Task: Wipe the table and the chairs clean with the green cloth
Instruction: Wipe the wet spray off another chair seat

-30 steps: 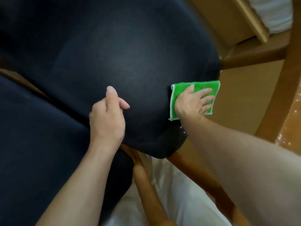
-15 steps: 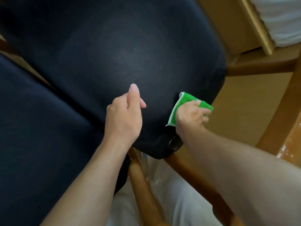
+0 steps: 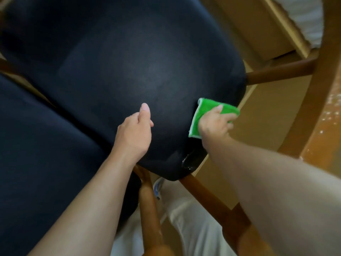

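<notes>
The green cloth (image 3: pixel 204 108) is folded over the right edge of a chair's dark navy seat (image 3: pixel 129 61). My right hand (image 3: pixel 215 122) grips the cloth there, fingers curled round it and over the seat's edge. On the seat's near part, left of the cloth, rests my left hand (image 3: pixel 134 132), loosely curled with the thumb pointing forward and holding nothing. The seat sits on a brown wooden frame (image 3: pixel 212 200).
A second dark cushion (image 3: pixel 36 145) lies close on the left. A wooden rung (image 3: pixel 276 72) juts out at the right. The table's curved wooden edge (image 3: pixel 311 108), speckled white beside it, runs down the right side. Tan floor (image 3: pixel 263 126) shows below; my white trousers (image 3: pixel 193 228) are at the bottom.
The cloth lay flat under straight fingers on the seat's right edge; now it is bunched over the edge in my curled right hand. My left hand has slid right and forward along the seat.
</notes>
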A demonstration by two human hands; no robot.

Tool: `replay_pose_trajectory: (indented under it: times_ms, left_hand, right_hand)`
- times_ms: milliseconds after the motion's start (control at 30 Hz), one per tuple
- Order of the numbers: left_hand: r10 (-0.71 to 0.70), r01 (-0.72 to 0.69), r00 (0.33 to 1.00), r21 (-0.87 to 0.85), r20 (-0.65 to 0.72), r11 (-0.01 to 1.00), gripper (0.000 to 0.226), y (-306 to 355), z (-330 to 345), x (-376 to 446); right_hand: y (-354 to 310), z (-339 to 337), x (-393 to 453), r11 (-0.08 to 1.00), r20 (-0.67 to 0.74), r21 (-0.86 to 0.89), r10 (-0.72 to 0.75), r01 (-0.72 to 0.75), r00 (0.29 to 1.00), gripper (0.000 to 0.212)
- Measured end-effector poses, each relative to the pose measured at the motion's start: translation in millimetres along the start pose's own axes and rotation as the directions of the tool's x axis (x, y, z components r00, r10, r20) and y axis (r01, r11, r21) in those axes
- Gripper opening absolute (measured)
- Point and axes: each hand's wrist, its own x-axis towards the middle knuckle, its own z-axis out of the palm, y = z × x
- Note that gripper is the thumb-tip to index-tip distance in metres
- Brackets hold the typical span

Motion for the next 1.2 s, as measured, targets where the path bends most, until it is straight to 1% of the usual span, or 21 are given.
replay_pose_trajectory:
  times_ms: [33, 100, 167, 267, 333, 400, 467, 533, 600, 667, 733, 767, 800, 900, 967, 1000, 1033, 1100, 1133, 1167, 1200]
  left_hand:
    - [0.005, -0.005, 1.000, 0.003, -0.011, 1.000, 0.057, 1.3, 0.0, -2.6]
    - [0.012, -0.011, 1.000, 0.006, -0.026, 1.000, 0.059, 3.8, -1.3, -8.2]
    - [0.014, -0.014, 1.000, 0.020, -0.016, 1.000, 0.060, 5.0, 0.5, -14.3]
    - [0.005, -0.004, 1.000, 0.022, -0.011, 1.000, 0.061, -1.7, -4.9, -23.3]
    - [0.001, 0.000, 1.000, 0.027, -0.018, 1.000, 0.061, -8.5, -10.7, -26.7]
    - [-0.016, 0.017, 1.000, 0.026, -0.026, 1.000, 0.061, -14.9, -17.2, -28.9]
    - [-0.029, 0.029, 1.000, 0.021, -0.010, 0.999, 0.060, -15.7, -20.3, -31.2]
    - [-0.043, 0.043, 0.999, 0.002, 0.011, 0.999, 0.059, -13.6, -20.6, -33.7]
    - [-0.030, 0.030, 1.000, -0.024, 0.006, 0.999, 0.061, -10.1, -19.4, -34.0]
    - [0.049, -0.048, 0.996, 0.012, -0.077, 0.999, 0.062, -7.5, -21.6, -30.3]
    - [0.148, -0.143, 0.974, 0.038, -0.174, 0.989, 0.068, -7.1, -25.9, -24.6]
    - [0.174, -0.169, 0.963, 0.039, -0.208, 0.985, 0.077, -7.9, -27.5, -22.1]
    - [0.170, -0.169, 0.956, 0.024, -0.238, 0.985, 0.081, -10.4, -30.2, -19.2]
    - [0.069, -0.092, 0.953, -0.067, -0.294, 0.993, 0.064, -13.4, -30.2, -18.0]
    - [0.008, -0.030, 0.959, -0.076, -0.283, 0.997, 0.063, -14.6, -26.8, -20.3]
    - [-0.018, -0.005, 0.964, -0.085, -0.264, 0.996, 0.063, -14.8, -23.4, -22.6]
    - [-0.042, 0.018, 0.968, -0.099, -0.247, 0.995, 0.062, -15.5, -20.6, -25.7]
    - [-0.054, 0.026, 0.973, -0.125, -0.224, 0.992, 0.062, -17.5, -15.3, -28.4]
    - [-0.052, 0.022, 0.972, -0.135, -0.227, 0.991, 0.062, -18.7, -13.3, -29.9]
    - [-0.049, 0.016, 0.973, -0.147, -0.227, 0.989, 0.062, -19.7, -11.2, -31.1]
    - [-0.046, 0.010, 0.973, -0.157, -0.227, 0.988, 0.063, -21.4, -9.6, -31.0]
  right_hand:
    - [8.8, 4.8, -7.9, 0.998, -0.020, -0.028, 0.061, -0.062, 0.998, 0.067]
    - [40.3, 22.5, -38.0, 0.986, 0.030, -0.076, 0.151, -0.149, 0.988, 0.071]
    - [68.5, 35.4, -84.0, 0.984, 0.097, -0.134, 0.129, -0.116, 0.987, 0.075]
    - [100.9, 43.5, -127.7, 0.956, 0.224, -0.266, -0.064, 0.124, 0.973, 0.081]
    - [111.7, 42.3, -133.3, 0.918, 0.241, -0.320, -0.159, 0.234, 0.957, 0.083]
    - [114.6, 38.9, -135.3, 0.860, 0.222, -0.352, -0.306, 0.369, 0.926, 0.083]
    - [115.6, 36.6, -135.6, 0.792, 0.208, -0.370, -0.439, 0.486, 0.874, 0.083]
    - [110.5, 36.3, -136.6, 0.677, 0.306, -0.409, -0.530, 0.612, 0.791, 0.081]
    - [97.9, 37.0, -136.0, 0.496, 0.436, -0.429, -0.618, 0.755, 0.654, 0.075]
    - [76.4, 39.4, -135.4, 0.350, 0.527, -0.388, -0.674, 0.852, 0.517, 0.072]
    - [63.3, 41.7, -131.0, 0.211, 0.617, -0.349, -0.682, 0.913, 0.393, 0.072]
    - [62.0, 40.1, -126.8, 0.148, 0.646, -0.330, -0.685, 0.932, 0.337, 0.071]
    - [61.7, 37.6, -124.0, 0.089, 0.673, -0.301, -0.686, 0.950, 0.277, 0.070]
    - [70.6, 21.9, -114.4, -0.052, 0.771, -0.241, -0.616, 0.969, 0.159, 0.074]
    - [76.3, 15.2, -107.0, -0.224, 0.853, -0.220, -0.516, 0.949, 0.076, 0.083]
    - [77.8, 9.9, -102.3, -0.327, 0.897, -0.215, -0.438, 0.920, 0.055, 0.085]
    - [77.9, 4.9, -97.8, -0.398, 0.930, -0.209, -0.364, 0.893, 0.056, 0.089]
    - [73.0, -3.4, -85.2, -0.446, 0.948, -0.214, -0.310, 0.869, 0.074, 0.106]
    - [69.1, -6.6, -79.4, -0.426, 0.943, -0.221, -0.322, 0.877, 0.081, 0.110]
    - [66.3, -9.6, -73.0, -0.366, 0.931, -0.232, -0.353, 0.901, 0.097, 0.106]
    - [63.7, -11.3, -66.5, -0.277, 0.910, -0.248, -0.395, 0.928, 0.126, 0.100]
